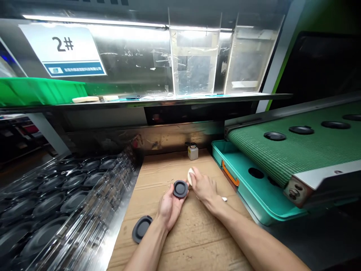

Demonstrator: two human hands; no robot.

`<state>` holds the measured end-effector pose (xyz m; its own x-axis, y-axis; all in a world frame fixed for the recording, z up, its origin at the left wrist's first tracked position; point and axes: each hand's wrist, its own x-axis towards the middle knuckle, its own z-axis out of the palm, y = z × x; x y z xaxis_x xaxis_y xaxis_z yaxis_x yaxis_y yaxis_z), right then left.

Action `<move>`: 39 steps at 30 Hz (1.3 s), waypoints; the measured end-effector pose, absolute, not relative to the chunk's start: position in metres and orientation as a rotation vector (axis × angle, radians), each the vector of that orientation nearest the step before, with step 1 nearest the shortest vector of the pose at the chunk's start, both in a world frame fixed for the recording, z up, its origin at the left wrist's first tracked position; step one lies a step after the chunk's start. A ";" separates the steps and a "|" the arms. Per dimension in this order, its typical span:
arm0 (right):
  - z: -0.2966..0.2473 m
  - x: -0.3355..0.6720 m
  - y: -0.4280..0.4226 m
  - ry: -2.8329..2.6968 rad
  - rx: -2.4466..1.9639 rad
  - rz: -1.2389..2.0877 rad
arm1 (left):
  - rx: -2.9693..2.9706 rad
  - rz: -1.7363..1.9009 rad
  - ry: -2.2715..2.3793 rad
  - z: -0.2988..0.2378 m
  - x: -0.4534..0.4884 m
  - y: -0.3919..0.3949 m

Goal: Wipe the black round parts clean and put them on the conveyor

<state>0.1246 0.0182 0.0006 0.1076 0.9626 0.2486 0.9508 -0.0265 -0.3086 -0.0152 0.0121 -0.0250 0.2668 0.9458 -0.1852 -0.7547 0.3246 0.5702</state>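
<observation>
My left hand (169, 206) grips a round black plastic cap (180, 188) by its edge, holding it over the cardboard sheet (194, 237). My right hand (203, 187) is closed around a small white wad (191, 175), held right beside the cap's right rim. A second black cap (141, 228) lies flat on the cardboard, left of my left wrist.
Clear blister trays (59, 203) filled with black caps are stacked at the left. A small white bottle (193, 151) stands at the back of the cardboard. At the right, a green conveyor belt (299, 150) carries several caps above a teal bin (254, 192). A shelf (169, 98) runs overhead.
</observation>
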 end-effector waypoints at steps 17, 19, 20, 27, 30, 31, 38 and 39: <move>-0.001 0.139 0.005 -1.892 -1.494 0.550 | 0.582 1.187 0.556 -0.023 -0.008 0.008; -0.001 0.141 0.004 -1.907 -1.546 0.554 | 0.566 1.203 0.579 -0.022 -0.008 0.007; -0.001 0.141 0.004 -1.929 -1.531 0.593 | 0.559 1.211 0.584 -0.022 -0.008 0.007; 0.003 0.139 0.002 -1.869 -1.598 0.454 | 0.570 1.220 0.553 -0.022 -0.008 0.007; 0.004 0.142 0.001 -1.958 -1.561 0.482 | 0.559 1.231 0.566 -0.022 -0.009 0.007; 0.005 0.142 0.001 -1.976 -1.519 0.511 | 0.563 1.227 0.564 -0.022 -0.009 0.007; 0.004 0.138 0.005 -1.906 -1.507 0.544 | 0.590 1.189 0.583 -0.022 -0.007 0.007; 0.004 0.138 0.006 -1.893 -1.521 0.534 | 0.590 1.183 0.585 -0.022 -0.007 0.008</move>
<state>0.1375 0.0058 0.0039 -0.1219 0.9659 0.2282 0.7045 0.2462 -0.6657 -0.0072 0.0075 -0.0219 0.2700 0.9566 -0.1093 -0.6674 0.2678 0.6949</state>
